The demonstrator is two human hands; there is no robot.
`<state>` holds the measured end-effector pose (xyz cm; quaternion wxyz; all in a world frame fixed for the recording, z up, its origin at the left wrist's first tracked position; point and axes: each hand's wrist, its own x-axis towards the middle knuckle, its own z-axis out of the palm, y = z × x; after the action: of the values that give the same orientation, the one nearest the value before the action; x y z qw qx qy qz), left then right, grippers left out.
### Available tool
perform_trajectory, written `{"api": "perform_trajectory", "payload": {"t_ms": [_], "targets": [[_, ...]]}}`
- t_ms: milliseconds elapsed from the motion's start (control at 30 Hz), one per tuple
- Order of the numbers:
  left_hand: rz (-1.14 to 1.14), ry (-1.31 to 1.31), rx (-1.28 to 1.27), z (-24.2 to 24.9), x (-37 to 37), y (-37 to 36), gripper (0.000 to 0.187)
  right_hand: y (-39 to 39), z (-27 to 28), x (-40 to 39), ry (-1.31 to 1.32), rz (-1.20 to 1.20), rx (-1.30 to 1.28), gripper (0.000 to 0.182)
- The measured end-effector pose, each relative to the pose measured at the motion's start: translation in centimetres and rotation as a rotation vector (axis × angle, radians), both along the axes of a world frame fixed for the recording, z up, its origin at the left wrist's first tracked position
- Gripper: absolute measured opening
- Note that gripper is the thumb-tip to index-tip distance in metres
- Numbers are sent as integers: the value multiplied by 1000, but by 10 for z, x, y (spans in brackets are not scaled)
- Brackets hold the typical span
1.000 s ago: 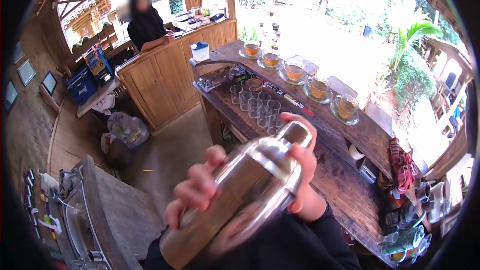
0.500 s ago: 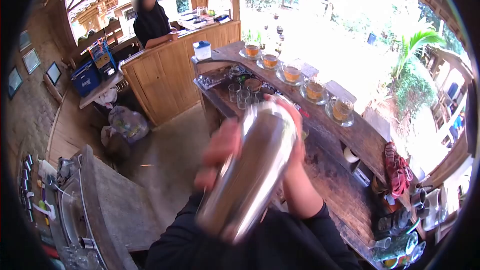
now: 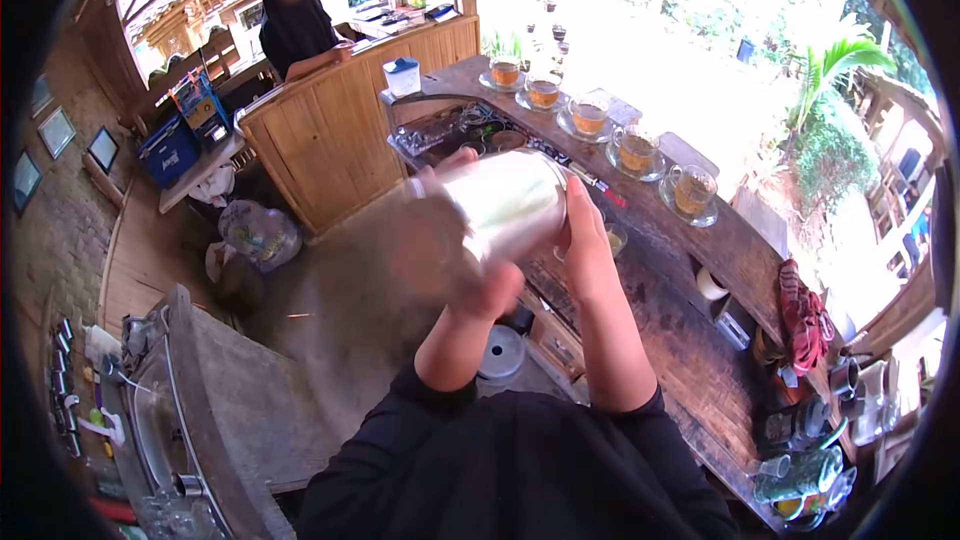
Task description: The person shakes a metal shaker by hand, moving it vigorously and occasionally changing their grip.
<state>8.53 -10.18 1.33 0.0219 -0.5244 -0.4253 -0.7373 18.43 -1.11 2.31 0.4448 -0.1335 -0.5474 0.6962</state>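
Observation:
Between my two hands is a shiny steel shaker (image 3: 515,200), held up in front of my chest and smeared by motion. It lies tilted, its darker blurred end toward the lower left. My left hand (image 3: 492,292) grips the left part, with fingertips showing over the top edge and the rest hidden behind the metal. My right hand (image 3: 583,230) is wrapped around the right end. Below and behind the shaker, a glass with pale liquid (image 3: 616,240) stands on the dark wooden counter (image 3: 670,340), partly covered by my right hand.
Several glass cups of amber drink (image 3: 692,192) on saucers line the raised ledge. A red cloth (image 3: 802,315) lies at its right end, near jars and pitchers (image 3: 800,475). A person (image 3: 295,25) is behind the wooden partition (image 3: 360,130). A sink (image 3: 155,420) is at left.
The shaker has swung from a steep slant near my chest to a flatter tilt, up and away from my body. Both hands moved with it, still gripping. My view shifted slightly.

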Motion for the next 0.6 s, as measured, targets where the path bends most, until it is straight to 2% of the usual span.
{"api": "perform_trajectory", "payload": {"t_ms": [67, 100, 133, 167, 200, 267, 300, 333, 367, 400, 433, 500, 533, 567, 600], "targets": [[212, -44, 348, -3, -12, 31, 84, -7, 5, 4, -149, -248, 497, 48], [280, -108, 701, 10, -10, 30, 89, -18, 20, 9, -168, -240, 788, 58], [232, -71, 1072, 22, -4, 29, 91, -31, 25, 7, -59, -185, 862, 71], [-192, -101, 1166, 27, 7, 2, 61, -42, 35, 6, 13, -183, 980, 73], [83, -182, 436, -24, -10, -64, 72, -51, 39, 4, 90, -181, 1094, 75], [-390, -231, 1328, 4, 2, -12, 80, -48, 15, -6, 197, -134, 899, 73], [-388, -231, 1324, 5, -17, -12, 80, -37, 12, -15, 111, -347, 1003, 70], [-185, 146, 809, 1, -43, -18, 81, -32, 8, -22, -96, -448, 862, 69], [14, 487, 269, 1, -60, -21, 90, -20, -2, -31, 22, -309, 553, 67], [-52, 6, 228, 5, -30, 0, 93, -12, -7, -37, 137, -172, 243, 66], [-55, 8, 228, 8, -32, 6, 93, -15, -8, -35, 139, -175, 243, 66], [-198, -161, 550, 17, -38, 17, 82, -30, 12, -26, -3, -332, 544, 73], [-195, -124, 709, 21, -39, 11, 81, -42, 24, -23, 22, -313, 667, 80], [-208, -83, 867, 31, -34, -3, 79, -43, 29, -16, -84, -380, 1004, 86], [-279, -89, 1001, 29, -29, -15, 78, -50, 33, -19, 20, -346, 1143, 91]]}}
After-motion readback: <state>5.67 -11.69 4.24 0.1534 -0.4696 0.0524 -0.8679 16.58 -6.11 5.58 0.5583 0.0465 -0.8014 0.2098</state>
